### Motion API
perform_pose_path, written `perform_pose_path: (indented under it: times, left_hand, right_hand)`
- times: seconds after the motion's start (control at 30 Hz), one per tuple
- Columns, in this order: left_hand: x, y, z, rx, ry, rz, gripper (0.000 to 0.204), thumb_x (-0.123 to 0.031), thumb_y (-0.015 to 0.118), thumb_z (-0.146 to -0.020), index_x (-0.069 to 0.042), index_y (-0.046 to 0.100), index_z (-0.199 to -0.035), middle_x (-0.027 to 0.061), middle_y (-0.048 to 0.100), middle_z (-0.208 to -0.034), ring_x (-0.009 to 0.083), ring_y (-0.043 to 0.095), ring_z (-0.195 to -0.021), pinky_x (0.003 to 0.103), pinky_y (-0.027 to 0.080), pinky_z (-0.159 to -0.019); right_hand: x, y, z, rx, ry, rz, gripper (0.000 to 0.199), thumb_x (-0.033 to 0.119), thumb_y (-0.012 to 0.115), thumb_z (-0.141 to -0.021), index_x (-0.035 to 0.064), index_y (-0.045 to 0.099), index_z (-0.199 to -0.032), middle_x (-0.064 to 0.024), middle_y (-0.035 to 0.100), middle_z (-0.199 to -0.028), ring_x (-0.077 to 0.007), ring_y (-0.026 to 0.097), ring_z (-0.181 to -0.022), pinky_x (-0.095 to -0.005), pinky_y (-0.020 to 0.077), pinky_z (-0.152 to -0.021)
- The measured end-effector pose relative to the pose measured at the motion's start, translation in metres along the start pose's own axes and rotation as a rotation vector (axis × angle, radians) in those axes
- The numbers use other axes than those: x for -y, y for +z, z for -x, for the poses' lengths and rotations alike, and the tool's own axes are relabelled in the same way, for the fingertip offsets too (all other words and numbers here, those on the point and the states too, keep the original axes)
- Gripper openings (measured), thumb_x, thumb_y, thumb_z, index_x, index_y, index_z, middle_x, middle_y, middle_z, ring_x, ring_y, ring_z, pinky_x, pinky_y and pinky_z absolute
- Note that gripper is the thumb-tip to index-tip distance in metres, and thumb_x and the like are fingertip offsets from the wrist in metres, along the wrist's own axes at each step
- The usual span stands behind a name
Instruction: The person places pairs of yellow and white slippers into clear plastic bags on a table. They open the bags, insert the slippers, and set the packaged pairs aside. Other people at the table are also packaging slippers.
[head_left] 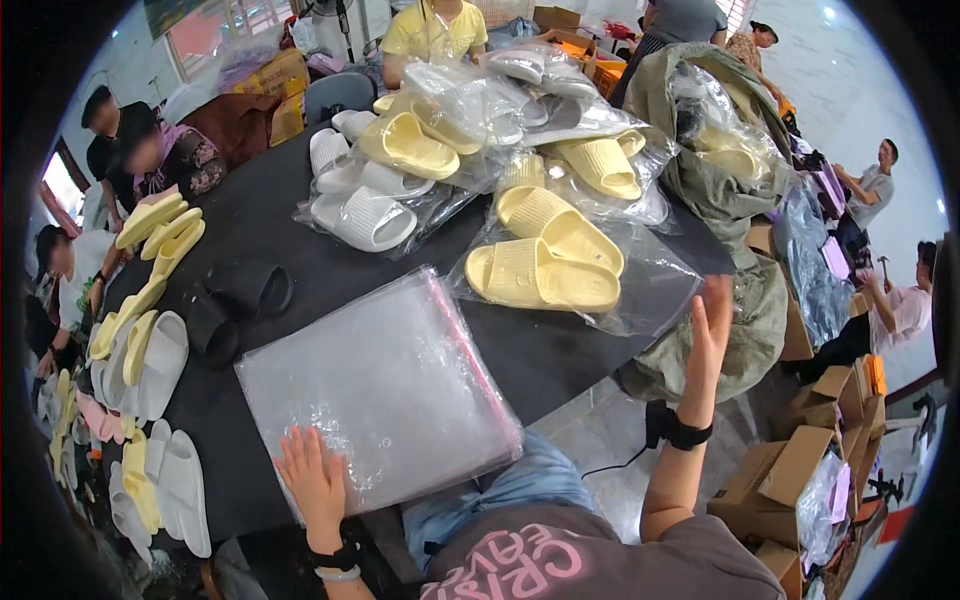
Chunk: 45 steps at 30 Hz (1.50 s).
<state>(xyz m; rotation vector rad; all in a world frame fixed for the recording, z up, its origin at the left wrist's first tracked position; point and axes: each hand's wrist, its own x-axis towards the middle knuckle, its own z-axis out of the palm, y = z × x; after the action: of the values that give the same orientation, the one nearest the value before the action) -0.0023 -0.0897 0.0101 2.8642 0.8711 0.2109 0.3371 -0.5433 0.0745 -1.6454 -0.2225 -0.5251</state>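
Observation:
My left hand (313, 478) lies flat, fingers spread, on the near left corner of a stack of clear plastic bags (375, 385) with a pink strip along one side. Nothing is in my right hand (709, 335); it is raised at the table's right edge with its fingers stretched out. Closest to it is a pair of yellow slide slippers (545, 275) in a clear bag. Behind these, more bagged grey slippers (365, 218) and yellow slippers (408, 145) are heaped. A pair of black slippers (240, 300) sits left of the bag stack.
Unbagged grey slippers (178, 480) and yellow slippers (172, 240) line the left of the black table (400, 275). A large olive sack (700, 190) with bagged slippers inside stands at the right. Cardboard boxes (765, 485) are on the floor. Several people are around the room.

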Motion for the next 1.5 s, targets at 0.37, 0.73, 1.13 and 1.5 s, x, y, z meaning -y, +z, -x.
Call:
perform_pose_path:
  times: [0.37, 0.73, 1.13, 1.5]
  left_hand:
    - [0.004, 0.01, -0.003, -0.008, 0.021, -0.034, 0.071, -0.047, 0.057, -0.091, -0.009, 0.04, -0.149, 0.0214, 0.031, -0.156, 0.0452, 0.021, -0.145, 0.059, 0.007, -0.118]
    - [-0.001, 0.004, 0.001, -0.093, 0.021, 0.002, 0.076, -0.055, 0.062, -0.086, -0.009, 0.046, -0.145, 0.021, 0.037, -0.153, 0.0449, 0.027, -0.142, 0.06, 0.01, -0.116]
    - [0.009, 0.02, -0.001, -0.178, 0.047, -0.022, 0.08, -0.053, 0.069, -0.077, -0.017, 0.048, -0.145, 0.0123, 0.034, -0.156, 0.0411, 0.025, -0.144, 0.062, 0.01, -0.116]
    - [0.009, 0.013, 0.001, -0.04, 0.033, 0.014, 0.073, -0.046, 0.07, -0.078, -0.015, 0.05, -0.142, 0.0097, 0.026, -0.16, 0.0347, 0.015, -0.149, 0.056, 0.008, -0.119]
  right_hand:
    - [0.047, 0.095, -0.05, 0.55, 0.247, -0.439, 0.038, 0.023, 0.047, -0.105, -0.0022, 0.057, -0.131, -0.0108, 0.069, -0.119, -0.0037, 0.059, -0.082, -0.0175, 0.0398, -0.063]
    - [0.174, 0.181, -0.035, 0.721, -0.163, -0.905, 0.053, 0.04, 0.047, -0.102, 0.0098, 0.044, -0.145, -0.018, 0.042, -0.15, -0.0355, 0.035, -0.142, -0.0507, 0.0316, -0.113]
    - [0.123, 0.237, 0.054, 1.591, 0.029, -0.963, 0.037, 0.031, 0.051, -0.101, 0.0033, 0.061, -0.123, -0.0214, 0.062, -0.127, -0.0388, 0.057, -0.121, -0.059, 0.0397, -0.103]
    - [-0.01, 0.1, 0.092, 1.12, 0.816, -0.97, 0.024, 0.021, 0.051, -0.101, 0.0004, 0.062, -0.104, -0.0202, 0.071, -0.096, -0.0212, 0.069, -0.07, -0.0271, 0.0506, -0.055]
